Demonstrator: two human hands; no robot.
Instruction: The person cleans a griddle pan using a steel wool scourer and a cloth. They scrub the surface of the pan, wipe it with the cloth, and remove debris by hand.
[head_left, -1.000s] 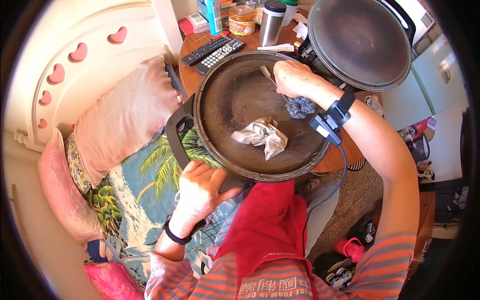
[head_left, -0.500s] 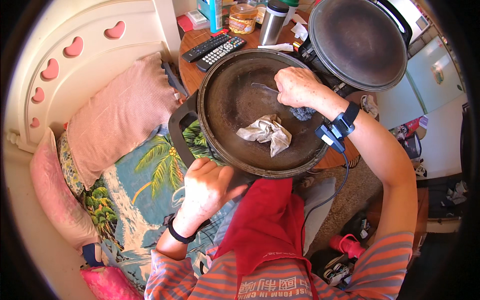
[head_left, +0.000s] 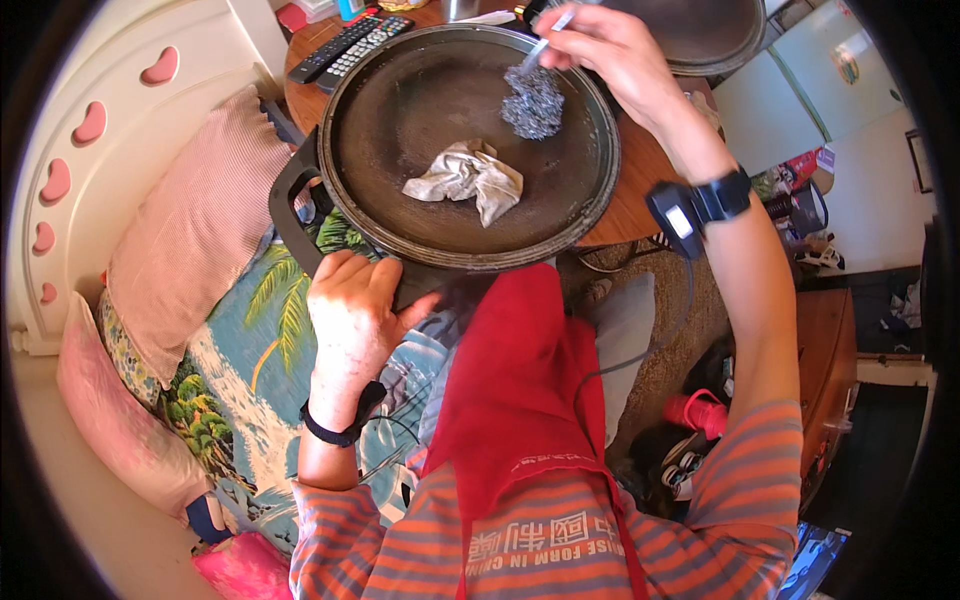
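Gripping wire scrubber [head_left: 533, 106]: right hand [head_left: 612, 55]. Left hand [head_left: 352, 305] clasping pan handle [head_left: 284, 205]. Shirt [head_left: 400, 545] bears pale lettering [head_left: 571, 528].

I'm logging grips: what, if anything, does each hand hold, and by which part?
The right hand holds the scourer by its thin handle. The left hand is over the near end of the pan handle; its grip is hidden.
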